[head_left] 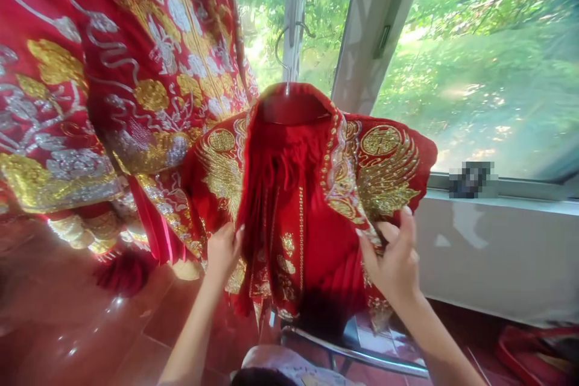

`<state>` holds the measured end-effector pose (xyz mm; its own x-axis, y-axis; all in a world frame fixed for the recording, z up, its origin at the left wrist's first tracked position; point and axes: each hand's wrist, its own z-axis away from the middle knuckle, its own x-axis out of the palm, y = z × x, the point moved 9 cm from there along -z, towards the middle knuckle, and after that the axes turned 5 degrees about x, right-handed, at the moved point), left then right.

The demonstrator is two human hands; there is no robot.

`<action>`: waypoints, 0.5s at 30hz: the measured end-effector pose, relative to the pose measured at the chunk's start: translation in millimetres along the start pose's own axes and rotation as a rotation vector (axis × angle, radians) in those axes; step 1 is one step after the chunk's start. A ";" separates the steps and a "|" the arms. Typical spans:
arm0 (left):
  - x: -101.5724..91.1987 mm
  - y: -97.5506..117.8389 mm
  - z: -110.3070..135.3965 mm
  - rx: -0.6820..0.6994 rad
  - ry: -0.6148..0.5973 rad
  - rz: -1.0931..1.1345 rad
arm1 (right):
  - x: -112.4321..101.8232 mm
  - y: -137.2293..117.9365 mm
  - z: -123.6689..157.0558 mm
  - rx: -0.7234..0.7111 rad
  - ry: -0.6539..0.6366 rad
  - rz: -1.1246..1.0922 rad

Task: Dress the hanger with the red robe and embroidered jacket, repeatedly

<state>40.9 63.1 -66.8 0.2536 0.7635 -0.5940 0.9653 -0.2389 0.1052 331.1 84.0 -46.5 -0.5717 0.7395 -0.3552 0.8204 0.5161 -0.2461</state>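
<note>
A red jacket (312, 205) with gold embroidery and a beaded trim hangs in front of me on a hanger (283, 51) with a thin metal hook. Its front stands apart, showing the red inside and hanging fringe. My left hand (222, 256) is closed on the left front edge, thumb toward the opening. On the other side, my right hand (395, 262) pinches the right front edge below the gold wing-shaped embroidery, with some fingers raised. The cloth partly hides the fingertips of both hands.
Larger red garments (149, 72) with gold and silver embroidery hang close on the left. Behind the jacket are window frames (375, 30) and a sill (520, 202) with a blurred-out item. A metal-framed chair (353, 353) stands below, on a red tiled floor (149, 344).
</note>
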 end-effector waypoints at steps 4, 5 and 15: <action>-38.6 91.1 -15.6 0.359 -0.029 0.256 | -47.2 -52.2 -18.8 0.033 -0.010 -0.388; -42.8 108.8 -19.9 0.400 -0.004 0.317 | -49.7 -71.7 -21.7 0.001 0.006 -0.458; 15.9 55.7 -29.8 -0.071 -0.140 0.310 | 19.3 -77.0 -20.0 -0.058 -0.296 -0.541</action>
<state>100.6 79.8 -46.6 0.5297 0.5702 -0.6279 0.8466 -0.4006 0.3505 256.9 67.1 -16.4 -0.8752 0.2197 -0.4310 0.4085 0.8130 -0.4150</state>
